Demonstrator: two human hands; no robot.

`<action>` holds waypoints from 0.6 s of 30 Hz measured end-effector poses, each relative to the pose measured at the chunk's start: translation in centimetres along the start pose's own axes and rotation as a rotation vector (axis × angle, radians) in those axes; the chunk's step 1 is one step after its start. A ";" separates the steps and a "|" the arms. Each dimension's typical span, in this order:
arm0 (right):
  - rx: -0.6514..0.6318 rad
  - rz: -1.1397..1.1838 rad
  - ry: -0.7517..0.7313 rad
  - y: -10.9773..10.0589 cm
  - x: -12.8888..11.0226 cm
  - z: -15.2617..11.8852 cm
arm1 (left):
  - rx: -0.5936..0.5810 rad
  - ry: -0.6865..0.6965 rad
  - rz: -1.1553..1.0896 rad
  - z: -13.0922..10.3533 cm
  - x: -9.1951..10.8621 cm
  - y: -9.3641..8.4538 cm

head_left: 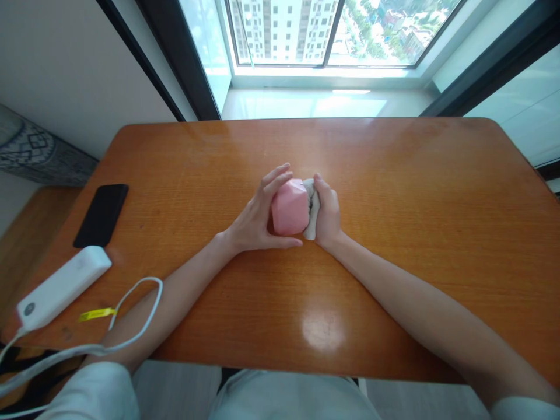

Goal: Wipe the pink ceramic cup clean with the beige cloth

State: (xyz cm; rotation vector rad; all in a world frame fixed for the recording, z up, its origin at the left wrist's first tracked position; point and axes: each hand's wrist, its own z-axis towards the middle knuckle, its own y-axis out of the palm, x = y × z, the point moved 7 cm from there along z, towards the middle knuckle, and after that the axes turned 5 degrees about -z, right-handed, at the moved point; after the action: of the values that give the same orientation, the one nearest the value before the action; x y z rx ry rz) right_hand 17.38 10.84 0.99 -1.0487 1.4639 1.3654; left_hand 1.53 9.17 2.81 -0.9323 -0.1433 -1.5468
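Note:
Near the middle of the wooden table (196, 157), a pink faceted object (289, 209) with a rounded block shape is between my two hands. My left hand (265, 213) wraps around its left side, thumb along the near edge and fingers over the far edge. A crumpled pale grey cloth (311, 213) lies against the pink object's right side. My right hand (328, 213) grips this cloth, its thumb on top, and presses it to the object. The right hand's other fingers are hidden behind the cloth.
A black phone (101, 214) lies on the table's left side. In front of it is a white power strip (65, 286). Its white cable (149, 321), with a yellow tag (96, 314), loops over my left forearm. A window (324, 35) stands beyond the far edge.

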 end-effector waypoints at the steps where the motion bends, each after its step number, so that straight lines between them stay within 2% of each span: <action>1: 0.004 0.026 0.015 0.0 0.1 0.3 | -0.003 0.037 0.036 0.1 0.3 0.2; 4: 0.005 0.036 0.013 -0.1 0.1 0.3 | 0.019 0.066 0.112 0.3 1.0 0.3; 7: -0.013 -0.051 -0.071 0.0 -0.6 -0.9 | 0.068 0.058 0.114 0.2 1.3 -0.2; 10: -0.055 -0.157 -0.134 0.3 -1.1 -2.2 | 0.074 -0.049 0.010 0.0 0.5 -0.6; 12: -0.059 -0.177 -0.118 0.4 -0.9 -2.3 | 0.041 -0.153 -0.056 -0.3 -0.4 -0.5; 14: -0.033 -0.133 -0.077 0.2 -0.6 -1.8 | 0.015 -0.194 -0.064 -0.4 -1.0 -0.3; 18: -0.003 -0.004 0.022 0.0 0.2 0.0 | -0.021 -0.038 0.033 -0.1 -0.4 0.4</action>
State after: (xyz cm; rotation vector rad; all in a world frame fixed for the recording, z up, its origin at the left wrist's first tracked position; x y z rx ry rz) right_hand 17.30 10.81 0.84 -1.0709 1.4755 1.3582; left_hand 1.77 9.33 2.36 -0.9760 -0.1383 -1.5037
